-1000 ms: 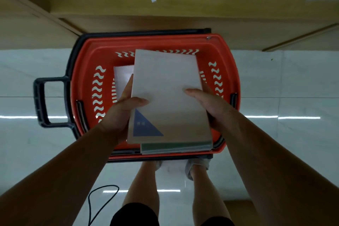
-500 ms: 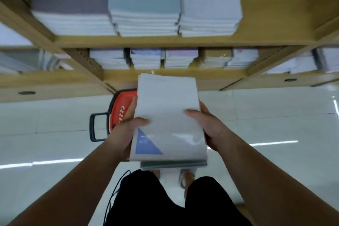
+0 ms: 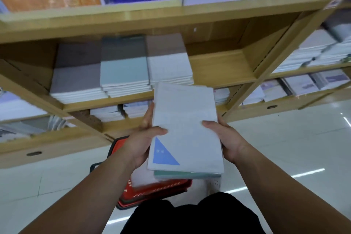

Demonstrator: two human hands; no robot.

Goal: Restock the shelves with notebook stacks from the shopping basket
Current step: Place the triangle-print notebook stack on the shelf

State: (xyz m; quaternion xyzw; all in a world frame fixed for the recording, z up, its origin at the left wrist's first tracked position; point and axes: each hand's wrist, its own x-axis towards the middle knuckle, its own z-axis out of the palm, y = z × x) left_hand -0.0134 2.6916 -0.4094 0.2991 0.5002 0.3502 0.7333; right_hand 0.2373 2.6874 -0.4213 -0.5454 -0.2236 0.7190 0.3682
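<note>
Head view, looking down over a person's forearms: both hands are holding one notebook stack (image 3: 185, 129) in the air in front of the wooden shelves (image 3: 218, 70). Left hand (image 3: 141, 144) is gripping the stack's left edge, thumb lying over the top cover just above a blue triangle printed in its near left corner, fingers running under and up the side. Right hand (image 3: 227, 138) is clasping the right edge, thumb on top. Top cover is pale, with a green-edged notebook showing beneath it at the near end. Stack's far end is reaching toward the middle shelf, where three piles are sitting side by side: grey (image 3: 76, 81), pale blue (image 3: 124, 70) and white (image 3: 169, 62), with bare board to the right of them. Red shopping basket (image 3: 157, 190) is sitting on the glossy white floor (image 3: 284, 138), below and near, partly hidden by the stack and the left arm. More stock is lying blurred on the shelves above, below and to the right.
</note>
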